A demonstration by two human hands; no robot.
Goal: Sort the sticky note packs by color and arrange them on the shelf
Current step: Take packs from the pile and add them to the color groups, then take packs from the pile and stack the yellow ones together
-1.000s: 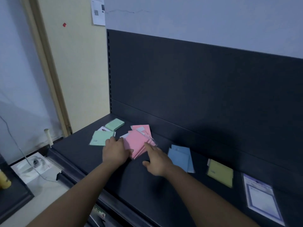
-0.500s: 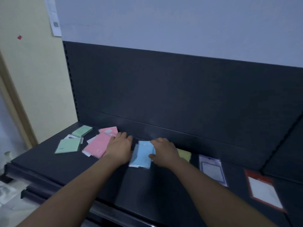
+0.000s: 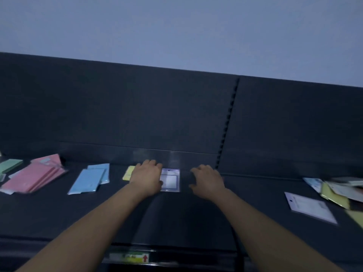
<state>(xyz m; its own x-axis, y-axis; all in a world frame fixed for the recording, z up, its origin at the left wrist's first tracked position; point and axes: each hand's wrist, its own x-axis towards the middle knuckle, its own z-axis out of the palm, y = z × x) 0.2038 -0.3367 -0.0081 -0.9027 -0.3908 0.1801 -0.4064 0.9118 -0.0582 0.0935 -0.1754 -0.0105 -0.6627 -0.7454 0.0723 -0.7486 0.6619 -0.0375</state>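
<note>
Head view: light-blue sticky note packs (image 3: 88, 180) sit grouped on the dark shelf (image 3: 176, 213); left hand (image 3: 146, 178) has moved on, flat over pale-yellow pack (image 3: 128, 173) and purple-edged packet (image 3: 170, 180); right hand (image 3: 207, 181) hovers spread, empty.

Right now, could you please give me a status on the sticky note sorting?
Left hand rests across yellow pack and purple-edged pack. Right hand open, holding nothing. Mixed pile far right unsorted.

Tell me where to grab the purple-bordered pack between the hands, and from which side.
Take the purple-bordered pack by its free right edge, probably, coming from the right with the right hand. It lies flat and thin on the shelf, and the left hand covers its left edge.
</note>
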